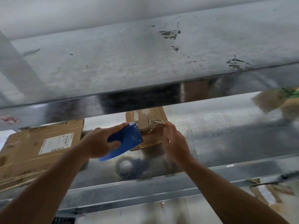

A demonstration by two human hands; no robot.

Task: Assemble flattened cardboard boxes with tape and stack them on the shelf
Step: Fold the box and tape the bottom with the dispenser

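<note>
I am holding a blue tape dispenser (pixel 125 139) in my left hand (pixel 98 143). My left fingers (pixel 116 127) are curling around it, with one finger lying along its top and another pressing on its blue side. The dispenser is touching the left side of a small cardboard box (pixel 150 120).

The small box is sitting on the shiny metal shelf (pixel 226 135), about in the middle between its left and right ends. The front edge of the upper shelf (pixel 129 62) is hiding the top of the box. A strip of shiny tape (pixel 149 130) is running across the front of the box.

My right hand (pixel 175 141) is reaching to the right side of the box. My right fingers (pixel 168 126) are bending and touching the box's right corner, just where the tape is ending. The picture is blurry there, so I cannot tell if they are pinching the tape or only pressing on it.

So the box is sitting between my two hands.

A pile of flat boxes (pixel 32 151) with a white label (pixel 56 143) is lying at the left end of the shelf. Another brown box (pixel 275 101), very blurry, is sitting near the right end.
</note>
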